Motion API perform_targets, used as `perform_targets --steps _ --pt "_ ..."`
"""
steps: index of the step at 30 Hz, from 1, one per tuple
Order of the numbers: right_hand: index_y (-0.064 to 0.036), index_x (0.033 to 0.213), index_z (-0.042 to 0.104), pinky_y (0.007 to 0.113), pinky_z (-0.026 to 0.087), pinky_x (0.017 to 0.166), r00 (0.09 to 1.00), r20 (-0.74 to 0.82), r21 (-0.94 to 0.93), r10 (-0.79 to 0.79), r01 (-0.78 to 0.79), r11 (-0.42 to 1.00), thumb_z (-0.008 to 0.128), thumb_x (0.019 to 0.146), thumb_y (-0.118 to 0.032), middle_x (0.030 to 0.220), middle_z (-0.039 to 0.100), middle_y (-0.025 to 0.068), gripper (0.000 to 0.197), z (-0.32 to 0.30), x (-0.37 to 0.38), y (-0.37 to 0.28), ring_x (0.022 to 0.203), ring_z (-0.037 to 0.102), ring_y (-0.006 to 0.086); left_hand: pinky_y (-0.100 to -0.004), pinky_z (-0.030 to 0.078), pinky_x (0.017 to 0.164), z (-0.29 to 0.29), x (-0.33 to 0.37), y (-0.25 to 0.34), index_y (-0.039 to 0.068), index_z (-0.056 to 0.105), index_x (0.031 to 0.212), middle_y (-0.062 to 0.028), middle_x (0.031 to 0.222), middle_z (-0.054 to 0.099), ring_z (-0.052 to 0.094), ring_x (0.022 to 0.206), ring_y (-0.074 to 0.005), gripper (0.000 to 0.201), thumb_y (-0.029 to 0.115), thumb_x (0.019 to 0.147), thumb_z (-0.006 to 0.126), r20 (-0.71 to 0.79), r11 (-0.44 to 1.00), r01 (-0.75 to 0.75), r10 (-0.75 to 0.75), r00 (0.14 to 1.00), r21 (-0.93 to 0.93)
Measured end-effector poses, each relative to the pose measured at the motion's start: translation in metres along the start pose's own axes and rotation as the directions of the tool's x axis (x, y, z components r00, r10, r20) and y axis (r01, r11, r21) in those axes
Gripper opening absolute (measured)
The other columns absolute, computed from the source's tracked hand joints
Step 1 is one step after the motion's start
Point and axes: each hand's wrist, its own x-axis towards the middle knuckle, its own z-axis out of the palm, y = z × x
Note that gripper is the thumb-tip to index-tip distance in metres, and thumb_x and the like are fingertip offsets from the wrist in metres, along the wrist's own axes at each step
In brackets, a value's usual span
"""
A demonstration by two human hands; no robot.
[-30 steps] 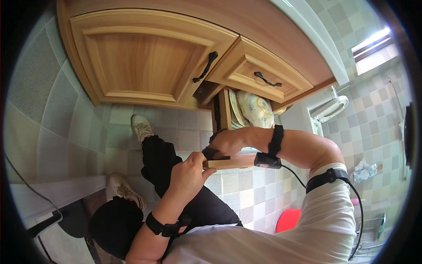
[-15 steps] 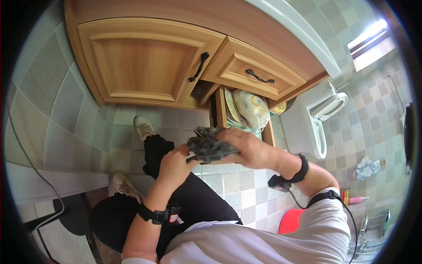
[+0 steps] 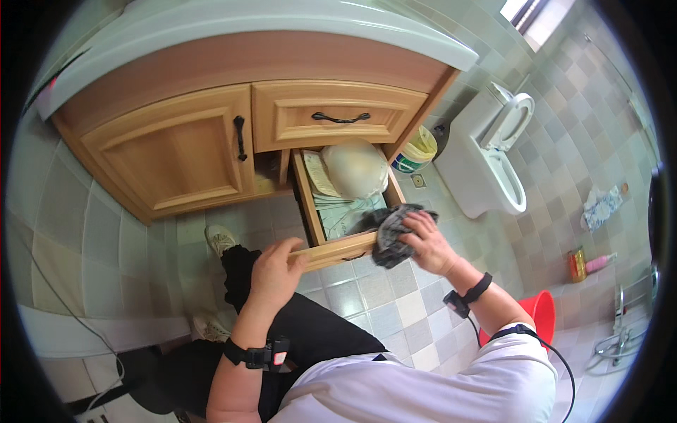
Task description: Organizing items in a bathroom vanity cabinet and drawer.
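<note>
A wooden drawer (image 3: 331,253) is pulled out from the lower part of the vanity cabinet. At its front left corner is my left hand (image 3: 273,280), its fingers closed around the edge of the drawer front. My right hand (image 3: 427,248) has a crumpled dark grey cloth (image 3: 390,243) bunched under its fingers, against the drawer's front right corner. Part of the cloth hangs over the rim into the drawer. Inside lie a puffy white plastic-wrapped package (image 3: 355,169) and some flat, pale packets (image 3: 321,173) along the left side.
Above the open drawer is a closed drawer with a black handle (image 3: 341,118); a cabinet door (image 3: 176,151) is to the left. A bin with a yellow liner (image 3: 420,146) and a white toilet (image 3: 474,169) stand to the right. A red bucket (image 3: 541,317) is beside my right arm.
My hands have moved apart. My right hand carried the grey cloth right to the drawer's corner; my left hand let go of the cloth and took the drawer's front edge. The view shifted.
</note>
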Motion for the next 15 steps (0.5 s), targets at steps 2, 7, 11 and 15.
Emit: perform_targets --steps 2,7,11,15 --pt "-0.0073 0.108 0.06 0.051 0.037 0.107 0.987 -0.093 -0.014 0.129 -0.13 0.991 0.066 0.062 0.0 0.127 0.051 0.0183 0.046 0.002 -0.028 0.029 0.125 0.047 0.0388 -0.0393 0.05 0.081 0.008 0.0 0.006 0.003 0.066 0.104 -0.0127 0.096 0.067 0.061 0.091 -0.0332 0.026 0.016 0.082 0.069 0.011 0.96 -0.164 0.166 0.986 0.229" --pt "-0.0016 0.124 0.052 0.034 0.044 0.096 0.505 -0.205 0.779 0.838 -0.434 0.452 0.054 0.089 -0.002 0.113 0.062 0.0124 0.035 0.054 -0.086 0.103 0.109 0.057 0.0235 -0.041 0.048 0.079 0.022 0.0 0.009 0.004 0.067 0.098 -0.0101 0.089 0.064 0.057 0.088 -0.0319 0.021 0.016 0.08 0.069 -0.049 0.921 -0.182 0.212 0.976 0.344" --pt "-0.0013 0.134 0.048 0.03 0.044 0.096 0.669 0.039 0.967 0.742 -0.213 0.141 0.05 0.095 -0.007 0.12 0.061 0.0064 0.039 0.026 -0.011 0.112 0.108 0.056 0.0155 -0.0413 0.048 0.078 0.021 -0.003 0.004 0.004 0.065 0.095 -0.0097 0.088 0.063 0.056 0.086 -0.0313 0.02 0.014 0.079 0.07 -0.047 0.917 -0.184 0.214 0.976 0.354" --pt "-0.001 0.137 0.046 0.029 0.043 0.099 0.744 0.473 0.78 0.472 -0.603 0.17 0.054 0.097 -0.011 0.121 0.061 0.0059 0.042 0.025 0.039 0.13 0.108 0.054 0.0135 -0.041 0.048 0.077 0.022 -0.003 0.006 0.004 0.066 0.096 -0.0095 0.089 0.063 0.056 0.086 -0.0312 0.02 0.013 0.078 0.07 -0.041 0.911 -0.173 0.202 0.978 0.375"
